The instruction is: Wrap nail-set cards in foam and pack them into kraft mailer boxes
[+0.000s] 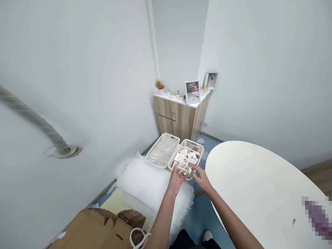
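A small clear plastic box [183, 168] is held up in front of me. My left hand [176, 178] grips it from the left and below, fingers curled round its edge. Beside its right end, my right hand [201, 176] has its fingers bent toward the box; whether they touch it I cannot tell. Just beyond my hands stands a white basket [201, 152] with many small white cards [192, 158] and printed packets in it. To its left, another white basket [177, 139] holds several clear plastic boxes [162, 150].
A round white table [249, 173] stands to my right. White foam wrap [145, 180] and brown cardboard [90, 230] lie at the left. Behind the baskets is a wooden cabinet [178, 119] bearing picture frames [192, 92] and a small potted plant [159, 87]. Cables [206, 138] run along the floor.
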`<state>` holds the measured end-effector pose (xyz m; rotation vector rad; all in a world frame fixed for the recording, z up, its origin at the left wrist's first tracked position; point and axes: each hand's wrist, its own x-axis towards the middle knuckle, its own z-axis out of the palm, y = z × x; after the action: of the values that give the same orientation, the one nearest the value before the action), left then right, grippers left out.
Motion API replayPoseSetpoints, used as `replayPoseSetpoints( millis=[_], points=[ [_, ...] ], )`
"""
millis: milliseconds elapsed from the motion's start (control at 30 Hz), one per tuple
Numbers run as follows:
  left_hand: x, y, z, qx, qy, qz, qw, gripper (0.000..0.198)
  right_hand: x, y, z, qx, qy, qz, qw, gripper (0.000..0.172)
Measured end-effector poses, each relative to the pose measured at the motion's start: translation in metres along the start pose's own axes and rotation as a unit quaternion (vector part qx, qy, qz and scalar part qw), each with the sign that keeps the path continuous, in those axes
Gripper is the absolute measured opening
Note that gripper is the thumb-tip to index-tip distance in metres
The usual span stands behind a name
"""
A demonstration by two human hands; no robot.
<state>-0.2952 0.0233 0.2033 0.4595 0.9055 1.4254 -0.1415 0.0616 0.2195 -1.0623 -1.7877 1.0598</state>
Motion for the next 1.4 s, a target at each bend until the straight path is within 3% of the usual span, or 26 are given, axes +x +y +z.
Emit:
replayPoseSetpoints(
  millis=[100,200,300,400,500,667,733,833,967,1100,1400],
  points=[
    [-0.001,-0.018,0.024,0.117,-0.014,0.064,0.991,0.072,-0.014,0.005,-0.025,0.076,0.050,0.135,0.987,0.043],
    [-0.007,-0.039,0.052,0.253,-0.058,0.136,0.956,0.075,-0.033,0.007,-0.055,0.159,0.041,0.234,0.958,0.051],
    [-0.016,-0.063,0.086,0.346,-0.114,0.194,0.911,0.069,-0.057,0.007,-0.091,0.208,0.030,0.256,0.944,0.050],
    [-0.028,-0.089,0.121,0.383,-0.154,0.210,0.886,0.066,-0.083,0.012,-0.129,0.237,0.048,0.250,0.937,0.049],
    [-0.038,-0.116,0.153,0.366,-0.187,0.171,0.895,0.073,-0.105,0.021,-0.165,0.243,0.080,0.237,0.937,0.051],
    [-0.046,-0.169,0.203,0.186,-0.143,-0.017,0.972,0.066,-0.141,0.037,-0.216,0.177,0.130,0.182,0.958,0.052],
    [-0.049,-0.190,0.223,0.147,-0.133,-0.066,0.978,0.062,-0.157,0.041,-0.233,0.131,0.147,0.159,0.968,0.049],
    [-0.056,-0.217,0.250,0.137,-0.130,-0.076,0.979,0.060,-0.180,0.049,-0.255,0.021,0.182,0.129,0.975,0.045],
    [-0.069,-0.238,0.279,0.162,-0.107,-0.073,0.978,0.061,-0.206,0.059,-0.276,-0.099,0.192,0.106,0.971,0.043],
    [-0.078,-0.248,0.295,0.194,-0.086,-0.064,0.975,0.061,-0.220,0.066,-0.283,-0.172,0.185,0.085,0.964,0.046],
    [-0.081,-0.276,0.299,0.293,-0.060,0.047,0.953,0.058,-0.233,0.079,-0.283,-0.232,0.202,0.034,0.951,0.049]
  ],
)
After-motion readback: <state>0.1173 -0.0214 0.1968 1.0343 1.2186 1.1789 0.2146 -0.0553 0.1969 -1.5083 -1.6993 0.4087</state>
